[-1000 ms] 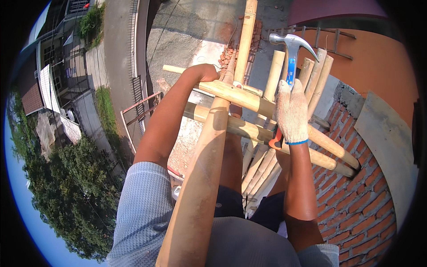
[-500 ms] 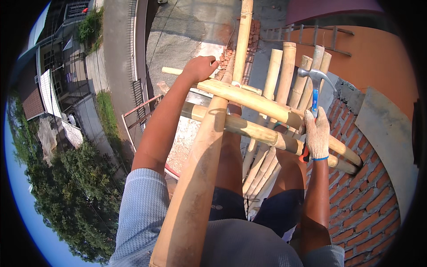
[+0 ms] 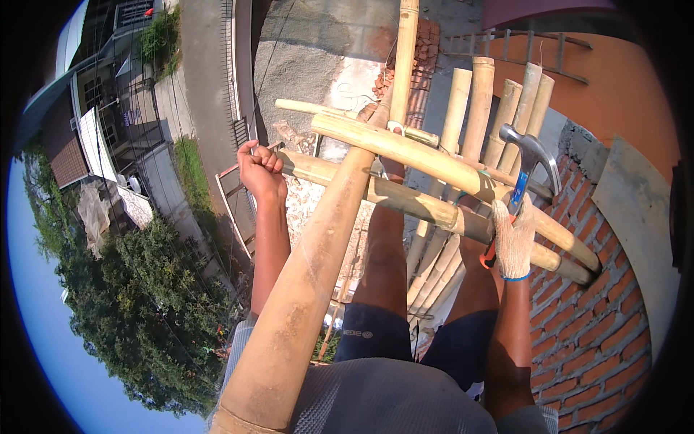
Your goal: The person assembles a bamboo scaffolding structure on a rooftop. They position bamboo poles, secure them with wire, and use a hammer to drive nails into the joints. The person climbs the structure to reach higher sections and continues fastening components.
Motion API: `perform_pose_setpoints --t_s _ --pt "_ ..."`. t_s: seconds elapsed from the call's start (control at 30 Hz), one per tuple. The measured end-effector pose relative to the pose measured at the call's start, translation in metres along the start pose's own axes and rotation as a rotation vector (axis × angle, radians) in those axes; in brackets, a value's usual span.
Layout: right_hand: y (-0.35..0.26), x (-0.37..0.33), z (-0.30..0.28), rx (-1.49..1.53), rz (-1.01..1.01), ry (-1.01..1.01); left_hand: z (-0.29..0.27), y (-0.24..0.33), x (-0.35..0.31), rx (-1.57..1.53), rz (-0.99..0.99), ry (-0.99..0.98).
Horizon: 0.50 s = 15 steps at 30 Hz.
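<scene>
My right hand (image 3: 515, 235), in a knitted glove with a blue cuff, is closed round the handle of a claw hammer (image 3: 531, 153), its metal head pointing up and away. That hand is over two bamboo poles running crosswise, an upper pole (image 3: 412, 156) and a lower pole (image 3: 416, 206). My bare left hand (image 3: 262, 173) is raised with curled fingers beside the lower pole's left end. Whatever it may hold is too small to make out. Between my arms a thick bamboo pole (image 3: 303, 289) slants up from the near edge and meets the crosswise poles.
A bamboo upright (image 3: 405, 61) rises beyond the crossing. Several cut bamboo poles (image 3: 481, 105) stand behind the hammer. At right is a brick wall (image 3: 585, 340); a ladder (image 3: 560, 54) lies far off. Down below are a gravel heap (image 3: 300, 90), a road (image 3: 206, 87) and trees (image 3: 144, 304).
My left hand has left the upper pole and moved left and nearer, its fingers now curled. The hammer, still in my right hand, has tilted further right. The view has shifted slightly.
</scene>
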State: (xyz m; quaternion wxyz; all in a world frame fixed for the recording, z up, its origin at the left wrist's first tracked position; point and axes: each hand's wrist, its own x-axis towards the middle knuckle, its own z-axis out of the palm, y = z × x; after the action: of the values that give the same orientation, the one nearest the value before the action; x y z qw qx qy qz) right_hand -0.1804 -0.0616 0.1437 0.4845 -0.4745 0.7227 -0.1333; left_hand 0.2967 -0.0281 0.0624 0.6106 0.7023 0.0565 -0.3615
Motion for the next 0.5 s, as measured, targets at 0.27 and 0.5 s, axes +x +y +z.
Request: perform_pose_setpoints --t_s 0.27,0.5 --pt "-0.018 -0.079 0.009 0.271 0.433 -0.436 -0.061 -0.071 -0.277 -0.273 -0.977 -0.119" --pt "-0.006 -0.116 -0.009 0.414 0.442 -0.524 0.061 -0.066 -0.337 0.397 -1.049 -0.847"
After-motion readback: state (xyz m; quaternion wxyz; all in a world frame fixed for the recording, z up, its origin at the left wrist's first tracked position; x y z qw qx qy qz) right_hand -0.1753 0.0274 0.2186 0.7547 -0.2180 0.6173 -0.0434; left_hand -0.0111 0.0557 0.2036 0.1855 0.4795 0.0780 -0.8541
